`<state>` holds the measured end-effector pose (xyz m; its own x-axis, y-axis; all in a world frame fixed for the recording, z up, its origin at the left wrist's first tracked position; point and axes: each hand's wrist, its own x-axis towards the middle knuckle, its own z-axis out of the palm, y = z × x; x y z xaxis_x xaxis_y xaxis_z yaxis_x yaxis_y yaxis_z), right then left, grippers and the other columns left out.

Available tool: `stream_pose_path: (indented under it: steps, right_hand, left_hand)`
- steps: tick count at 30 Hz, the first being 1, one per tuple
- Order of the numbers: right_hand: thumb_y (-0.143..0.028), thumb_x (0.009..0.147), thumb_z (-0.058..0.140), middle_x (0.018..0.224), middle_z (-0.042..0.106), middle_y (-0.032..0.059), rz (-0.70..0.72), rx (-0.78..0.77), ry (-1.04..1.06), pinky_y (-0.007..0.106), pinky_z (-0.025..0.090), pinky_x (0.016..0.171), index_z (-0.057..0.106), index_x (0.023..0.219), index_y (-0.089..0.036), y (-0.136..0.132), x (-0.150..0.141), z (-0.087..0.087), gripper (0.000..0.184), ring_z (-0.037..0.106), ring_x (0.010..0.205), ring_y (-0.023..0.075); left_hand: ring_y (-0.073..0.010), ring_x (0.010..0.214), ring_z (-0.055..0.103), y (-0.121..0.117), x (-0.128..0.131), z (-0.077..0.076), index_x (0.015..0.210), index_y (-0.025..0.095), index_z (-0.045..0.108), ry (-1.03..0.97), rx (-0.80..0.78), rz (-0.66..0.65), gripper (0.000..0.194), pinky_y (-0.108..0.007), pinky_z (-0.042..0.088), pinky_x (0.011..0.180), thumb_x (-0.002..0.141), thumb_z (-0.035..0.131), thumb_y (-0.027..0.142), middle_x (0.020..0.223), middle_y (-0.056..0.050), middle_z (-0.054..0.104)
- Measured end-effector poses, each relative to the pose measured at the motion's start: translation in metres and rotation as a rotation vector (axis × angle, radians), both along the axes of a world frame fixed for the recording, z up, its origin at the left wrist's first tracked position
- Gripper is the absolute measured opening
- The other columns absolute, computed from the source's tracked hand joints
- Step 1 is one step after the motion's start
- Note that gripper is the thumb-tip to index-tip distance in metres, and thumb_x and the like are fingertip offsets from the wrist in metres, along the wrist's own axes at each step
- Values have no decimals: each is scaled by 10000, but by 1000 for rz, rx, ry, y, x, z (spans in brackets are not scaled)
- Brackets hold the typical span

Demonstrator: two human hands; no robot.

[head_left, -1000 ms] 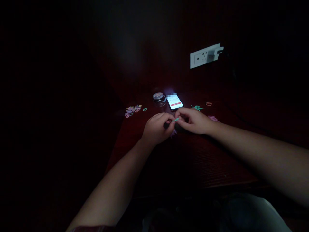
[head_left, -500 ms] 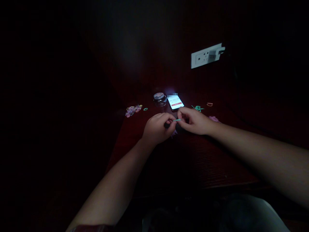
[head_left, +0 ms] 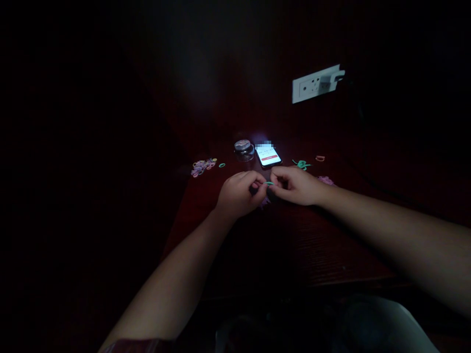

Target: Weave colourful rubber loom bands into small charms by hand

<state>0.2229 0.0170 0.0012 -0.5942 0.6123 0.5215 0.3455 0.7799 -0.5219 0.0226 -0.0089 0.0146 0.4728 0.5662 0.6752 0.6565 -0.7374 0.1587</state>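
My left hand (head_left: pixel 241 193) and my right hand (head_left: pixel 296 185) meet over the dark red table, each pinching one end of a small green hair tie (head_left: pixel 269 183). Below the fingers lies a purple cluster (head_left: pixel 265 201), partly hidden by my left hand. Just beyond my right hand are several green bands (head_left: pixel 301 165). A pink-purple pile (head_left: pixel 326 181) sits beside my right wrist, partly covered by it. At the left rests a mixed heap of coloured hair ties (head_left: pixel 203 167), with a single green ring (head_left: pixel 222 165) near it.
A lit phone (head_left: pixel 268 155) lies behind my hands, and a clear lidded jar (head_left: pixel 244 151) stands to its left. An orange band (head_left: pixel 320 158) is at the right. On the wall is a socket panel (head_left: pixel 305 88) with a plug in it. The surroundings are very dark.
The green hair tie between my fingers has changed shape slightly, now looking a little bowed. Both hands stay in almost the same place.
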Motion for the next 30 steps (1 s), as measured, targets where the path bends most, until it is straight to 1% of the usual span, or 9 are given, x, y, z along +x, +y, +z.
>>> stream_pose_path:
  steps: [8,20,25,30]
  right_hand:
    - [-259,845,574,655,508,-28,32,-44,40,204,330,506,531,831,-165,-2,-1,0,104,452,553,83]
    - [-196,807,571,607,497,-43,53,-53,20,206,297,490,561,808,-159,-1,-1,-1,38,422,520,71]
    - [-229,825,571,616,508,-33,46,-73,16,210,314,506,558,774,-158,-1,-1,-1,88,440,541,82]
    - [-274,856,563,627,510,-27,46,-62,9,214,329,519,566,765,-155,0,-1,-1,150,444,557,88]
  left_hand:
    - [-130,705,619,1,0,-1,839,196,634,3,-6,-2,48,-258,477,654,830,606,233,748,3,672]
    - [-126,699,616,0,0,0,834,197,633,4,-15,-1,64,-257,469,645,841,601,253,752,2,675]
    - [-127,720,615,0,-1,0,822,195,617,-16,-11,3,37,-256,470,666,824,618,232,765,4,669]
    - [-151,739,594,1,-1,0,843,197,594,-3,-6,25,51,-283,467,686,827,613,242,789,-12,656]
